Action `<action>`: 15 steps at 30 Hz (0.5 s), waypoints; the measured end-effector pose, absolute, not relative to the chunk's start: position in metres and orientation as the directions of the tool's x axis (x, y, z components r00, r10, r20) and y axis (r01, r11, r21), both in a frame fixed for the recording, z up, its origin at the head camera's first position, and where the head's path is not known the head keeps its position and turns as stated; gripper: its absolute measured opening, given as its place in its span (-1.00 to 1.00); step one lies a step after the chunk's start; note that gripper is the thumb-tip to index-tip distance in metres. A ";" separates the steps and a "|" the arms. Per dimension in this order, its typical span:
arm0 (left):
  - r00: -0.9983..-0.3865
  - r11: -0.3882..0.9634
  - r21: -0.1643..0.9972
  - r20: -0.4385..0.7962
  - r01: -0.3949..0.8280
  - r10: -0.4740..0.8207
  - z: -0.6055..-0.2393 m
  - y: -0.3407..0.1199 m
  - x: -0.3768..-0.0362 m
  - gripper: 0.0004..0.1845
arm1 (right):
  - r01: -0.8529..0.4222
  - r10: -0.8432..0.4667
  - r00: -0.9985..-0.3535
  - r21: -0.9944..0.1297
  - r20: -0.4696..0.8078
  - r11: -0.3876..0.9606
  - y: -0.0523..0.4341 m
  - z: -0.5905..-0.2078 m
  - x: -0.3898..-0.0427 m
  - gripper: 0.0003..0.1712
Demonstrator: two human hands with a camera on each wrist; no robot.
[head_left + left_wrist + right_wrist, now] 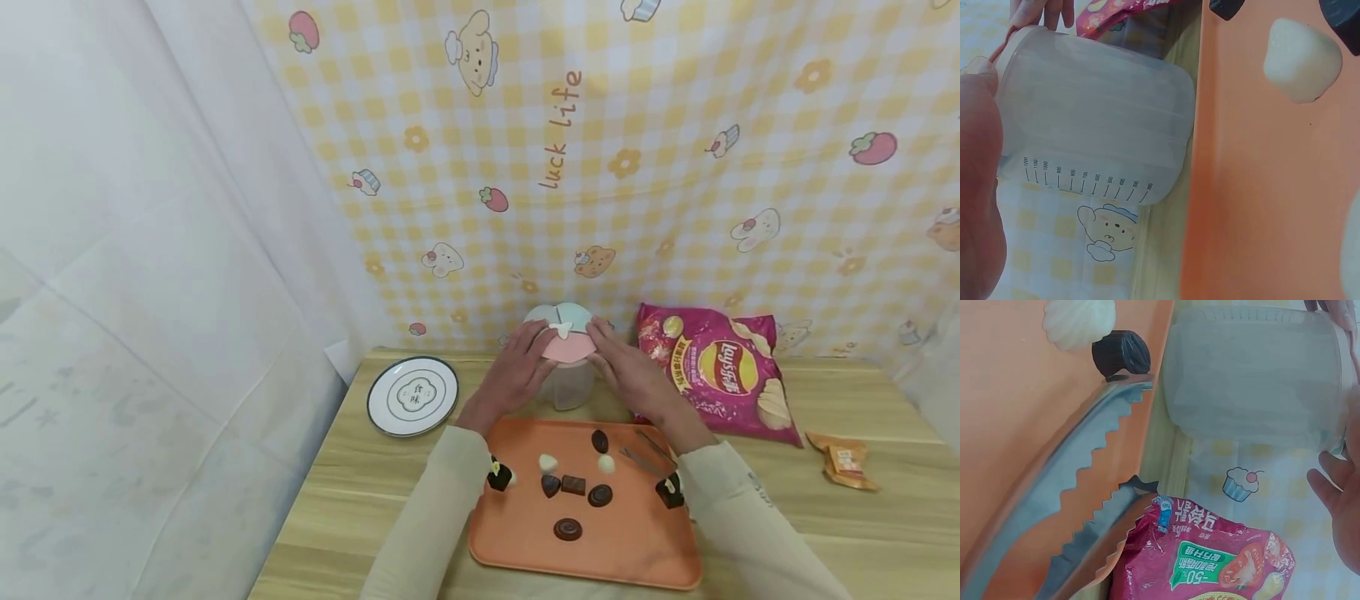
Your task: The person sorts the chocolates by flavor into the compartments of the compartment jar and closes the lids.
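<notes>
A clear plastic canister (1097, 112) with printed measuring marks stands upright behind the orange tray. Its round lid (570, 346) has pink, mint and grey sections and a white bow-shaped piece on top. My left hand (517, 367) holds the lid's left side, the thumb at its rim in the left wrist view. From the right, my right hand (633, 371) grips the opposite side; two of its fingertips hang free of the canister in the right wrist view. The lid sits on the canister's top; whether it is fastened I cannot tell.
On the orange tray (517, 542) lie several dark and white chocolates (567, 529) and metal tongs with toothed edges (1085, 456). A white plate (386, 404) is at the left. A purple chip bag (720, 367) and a small orange packet (843, 460) lie at the right.
</notes>
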State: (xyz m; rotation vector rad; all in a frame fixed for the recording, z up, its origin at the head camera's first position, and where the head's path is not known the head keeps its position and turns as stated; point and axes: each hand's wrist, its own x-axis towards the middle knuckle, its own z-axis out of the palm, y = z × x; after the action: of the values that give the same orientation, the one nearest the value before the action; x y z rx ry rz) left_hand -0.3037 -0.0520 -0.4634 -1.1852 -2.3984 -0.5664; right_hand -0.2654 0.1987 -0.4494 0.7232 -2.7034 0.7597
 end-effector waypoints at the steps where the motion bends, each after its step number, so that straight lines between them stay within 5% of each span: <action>1: -0.559 0.557 0.180 0.523 0.810 0.643 -0.463 -0.052 -0.304 -0.50 | -0.516 -0.389 -0.852 -0.431 0.351 0.741 0.198 -0.449 -0.265 -0.33; 15: -0.621 0.627 0.186 0.508 0.756 0.597 -0.456 -0.053 -0.301 -0.54 | -0.441 -0.350 -0.897 -0.613 0.270 0.655 0.196 -0.443 -0.258 -0.24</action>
State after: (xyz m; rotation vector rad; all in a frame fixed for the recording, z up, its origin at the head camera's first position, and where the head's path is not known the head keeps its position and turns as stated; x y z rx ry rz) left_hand -0.3011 -0.0527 -0.4563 -1.0739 -2.4515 -0.5446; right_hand -0.2579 0.1958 -0.4430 0.6579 -2.7400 1.0671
